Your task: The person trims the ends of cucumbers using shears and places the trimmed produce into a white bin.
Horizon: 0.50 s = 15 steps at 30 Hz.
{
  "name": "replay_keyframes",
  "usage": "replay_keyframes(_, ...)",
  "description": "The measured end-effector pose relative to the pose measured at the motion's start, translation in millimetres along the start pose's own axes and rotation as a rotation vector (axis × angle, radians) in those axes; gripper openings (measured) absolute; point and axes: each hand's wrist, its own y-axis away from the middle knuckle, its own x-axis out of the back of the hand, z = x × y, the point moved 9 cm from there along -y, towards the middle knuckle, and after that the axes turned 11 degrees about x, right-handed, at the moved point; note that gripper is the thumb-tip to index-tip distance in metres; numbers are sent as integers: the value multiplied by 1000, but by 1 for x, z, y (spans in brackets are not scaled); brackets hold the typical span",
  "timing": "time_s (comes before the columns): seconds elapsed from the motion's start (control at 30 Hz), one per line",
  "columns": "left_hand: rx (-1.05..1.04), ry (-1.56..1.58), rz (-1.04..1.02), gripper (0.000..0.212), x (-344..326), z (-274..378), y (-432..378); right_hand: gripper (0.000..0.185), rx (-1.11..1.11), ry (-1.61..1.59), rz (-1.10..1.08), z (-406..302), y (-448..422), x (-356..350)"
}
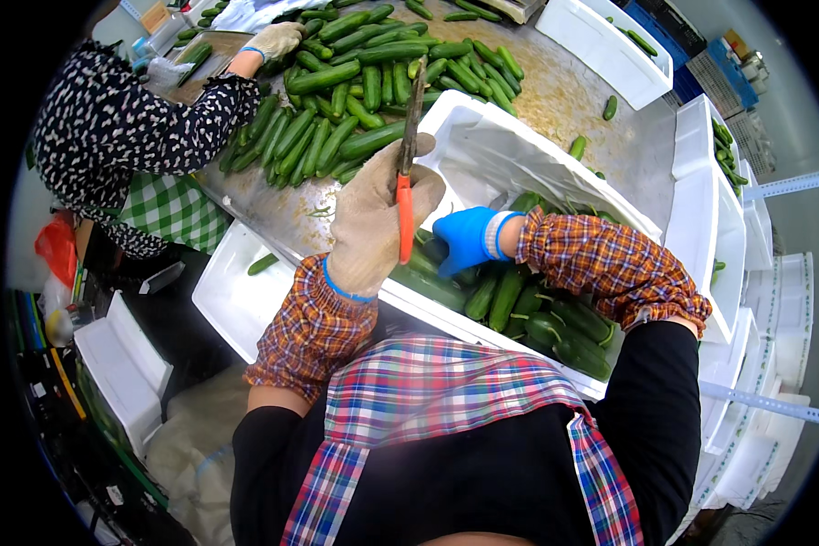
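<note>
My left hand (375, 218), in a beige knit glove, holds a pair of scissors (405, 205) with orange handles. Their dark, stained blades point away from me and look closed. My right hand (469, 237) wears a blue glove and reaches into a white foam box (519, 147) in front of me. Between its thumb and fingers is a dark green cucumber (431, 247), partly hidden by the glove. More cucumbers (508, 297) lie in the box, several with stems showing. A crumpled, pale liner covers the box's far inner wall.
A large cucumber pile (341, 102) covers part of the metal table (553, 75). At left, a co-worker's gloved hand (276, 41) touches the pile. White foam boxes (607, 48) stand on the right, some holding cucumbers. Another white box (239, 300), with one cucumber, sits below the table edge.
</note>
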Motion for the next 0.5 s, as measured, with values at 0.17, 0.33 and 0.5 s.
replay_keyframes(0.17,1,14,-28,53,-1,2,2,52,28,-134,70,18,-6,-9)
replay_keyframes(0.33,29,-45,-12,53,1,0,4,55,42,-360,159,-5,-2,16)
replay_keyframes(0.5,-35,0,-67,49,1,2,1,77,101,-118,79,-11,-16,5)
